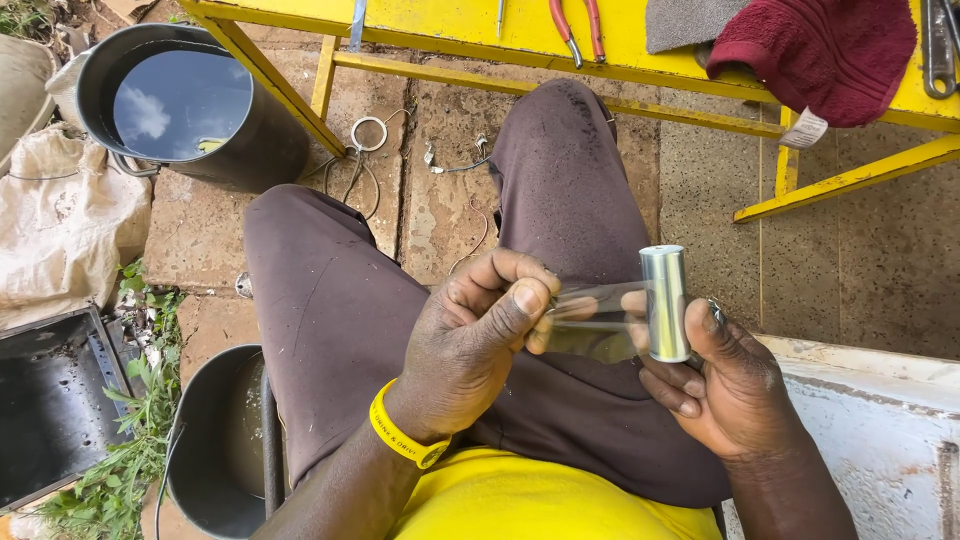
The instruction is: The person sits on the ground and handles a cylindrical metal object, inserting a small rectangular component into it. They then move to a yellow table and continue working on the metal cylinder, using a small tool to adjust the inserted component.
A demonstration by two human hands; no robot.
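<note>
Seated above my lap, my right hand point(725, 385) grips a small silver cylinder point(666, 302) upright while my left hand point(480, 335) pinches the free end of clear tape point(592, 318) stretched from it, below a yellow bench point(500, 35).

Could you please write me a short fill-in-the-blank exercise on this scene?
1. The right hand holds a shiny metal ____.
2. The left hand pinches a strip of clear ____.
3. The left wrist wears a ____ band.
4. The towel on the bench is ____.

Missing words: cylinder; tape; yellow; red
</note>
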